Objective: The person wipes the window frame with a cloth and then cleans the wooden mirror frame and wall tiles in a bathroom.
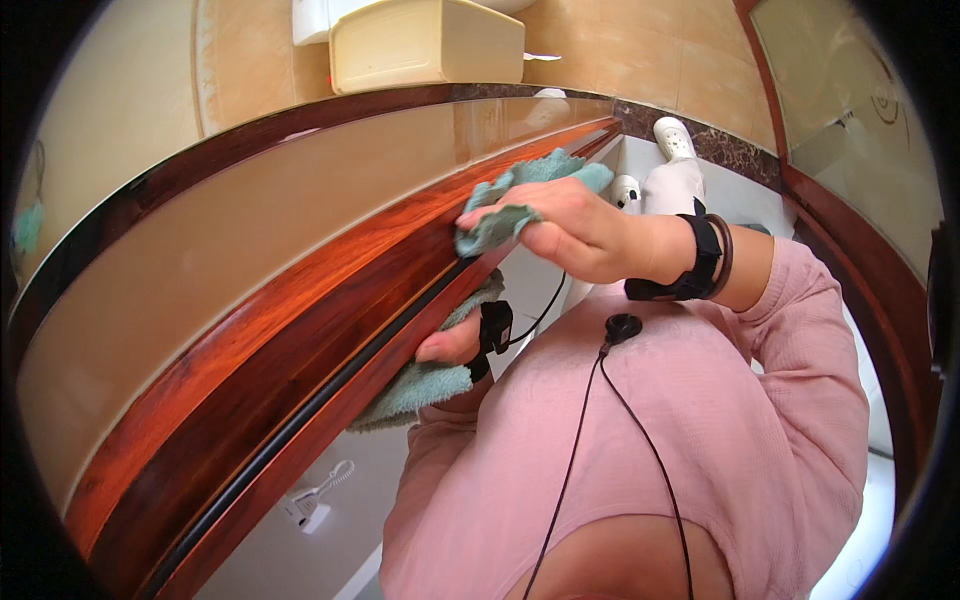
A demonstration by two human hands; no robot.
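Note:
My right hand (574, 225) presses a teal fleecy cloth (525, 176) onto a long red-brown wooden frame (300, 322), its fingers wrapped in the fabric. A black strip (315, 397) runs along the frame's edge, just below that hand. On the near side of the wood, my left hand (455, 337) holds a grey-green and teal cloth (420, 394), with the thumb showing and the other fingers hidden. Whether the two pieces of fabric join behind the frame cannot be seen. A glossy beige panel (247, 217) is set into the frame.
A cream plastic bin (427, 45) stands beyond the frame. Dark marble edging (735, 154) borders the pale floor, near my white clog (673, 137). To the right is another wooden frame (862, 240) with a glass panel. A white corded hair dryer (307, 510) appears at lower left.

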